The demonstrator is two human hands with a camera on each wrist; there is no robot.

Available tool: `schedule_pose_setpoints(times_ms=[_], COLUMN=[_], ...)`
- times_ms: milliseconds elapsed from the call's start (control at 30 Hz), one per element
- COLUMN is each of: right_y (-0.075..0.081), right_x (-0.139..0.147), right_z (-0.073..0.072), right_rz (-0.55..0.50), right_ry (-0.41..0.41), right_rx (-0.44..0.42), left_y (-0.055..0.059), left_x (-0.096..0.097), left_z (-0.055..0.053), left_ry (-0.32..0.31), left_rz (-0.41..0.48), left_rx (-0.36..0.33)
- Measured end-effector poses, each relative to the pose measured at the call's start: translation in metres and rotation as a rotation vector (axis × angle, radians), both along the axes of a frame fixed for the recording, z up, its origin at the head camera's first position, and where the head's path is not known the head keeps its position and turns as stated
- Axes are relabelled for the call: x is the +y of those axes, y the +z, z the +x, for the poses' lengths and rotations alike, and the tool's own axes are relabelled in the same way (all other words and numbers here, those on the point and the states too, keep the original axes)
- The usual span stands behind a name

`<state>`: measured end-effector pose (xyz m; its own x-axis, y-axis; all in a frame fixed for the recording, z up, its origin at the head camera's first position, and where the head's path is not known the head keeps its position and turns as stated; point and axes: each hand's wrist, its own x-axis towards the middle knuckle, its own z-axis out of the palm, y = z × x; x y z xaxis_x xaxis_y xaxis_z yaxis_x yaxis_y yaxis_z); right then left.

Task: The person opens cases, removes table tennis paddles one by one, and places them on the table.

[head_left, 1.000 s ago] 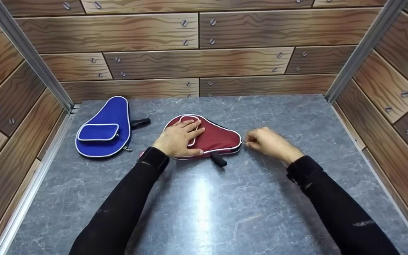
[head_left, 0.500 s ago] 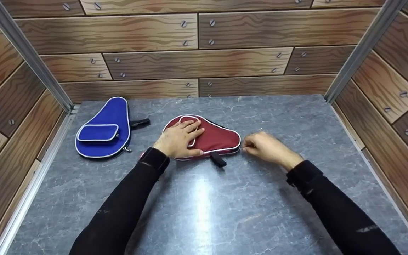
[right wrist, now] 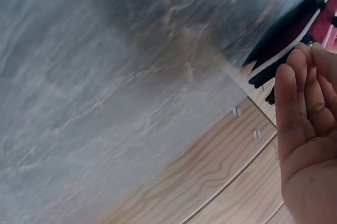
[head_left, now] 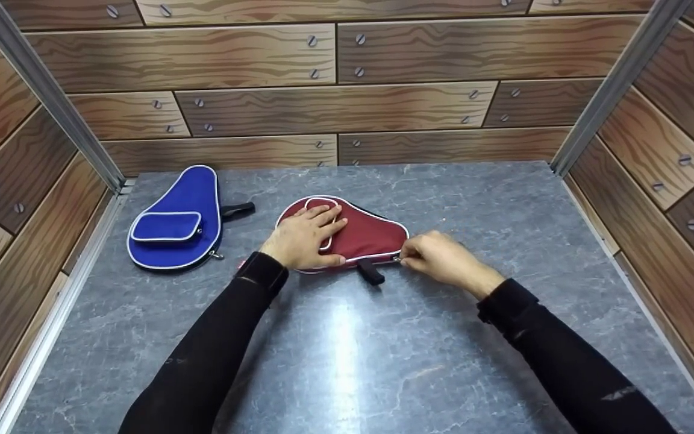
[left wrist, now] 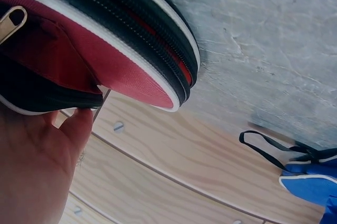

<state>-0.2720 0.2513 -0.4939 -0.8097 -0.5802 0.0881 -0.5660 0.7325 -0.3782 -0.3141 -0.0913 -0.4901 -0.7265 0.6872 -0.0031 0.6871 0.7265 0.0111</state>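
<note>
A red table tennis paddle case (head_left: 371, 232) with white piping lies flat, its narrow end pointing right. My left hand (head_left: 305, 238) presses on its wide end with fingers spread, covering much of the small front pocket (head_left: 329, 203). In the left wrist view, the pocket gapes beside my left hand (left wrist: 37, 161), and a black zipper (left wrist: 131, 24) on the case's rim shows red between its teeth. At the narrow end, my right hand (head_left: 437, 256) pinches a small metal zipper pull (head_left: 396, 258). The right wrist view shows my right hand (right wrist: 310, 129) with thumb and index fingertip together.
A blue paddle case (head_left: 193, 199) with a pocket and black wrist strap (head_left: 238, 210) lies at the back left. A black strap (head_left: 372, 274) sticks out from the red case's near side. Wood-patterned walls (head_left: 262, 57) enclose the grey marbled tabletop (head_left: 443, 374).
My right hand has moved round the narrow end of the red case, toward me and left, with the zipper pull. My left hand has stayed on the case.
</note>
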Motion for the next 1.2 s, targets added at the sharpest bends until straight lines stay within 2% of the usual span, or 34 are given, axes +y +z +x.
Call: schedule_pose_setpoints(times_ms=[300,600,900,1067,1200], right_y=[0.001,0.007,0.018,0.014,0.010], right_x=[-0.009,-0.009,0.004,0.008,0.009], right_z=[0.004,0.002,-0.011,-0.020,-0.025], right_rz=[0.012,-0.034,-0.099,-0.089,-0.023], right_ry=[-0.029,-0.046,-0.110,-0.134,-0.138], right_rx=[-0.001,-0.071,0.022,0.042,0.056], left_y=[-0.001,-0.004,-0.001,0.001,0.000], left_x=[-0.002,-0.005,-0.004,0.001,0.006], left_z=[-0.002,-0.002,0.001,0.006,0.010], left_ry=[-0.007,-0.025,-0.052,-0.109,-0.168], left_rz=[0.011,0.011,0.000,0.004,0.011], left_rx=[-0.010,-0.009,0.018,0.006,-0.006])
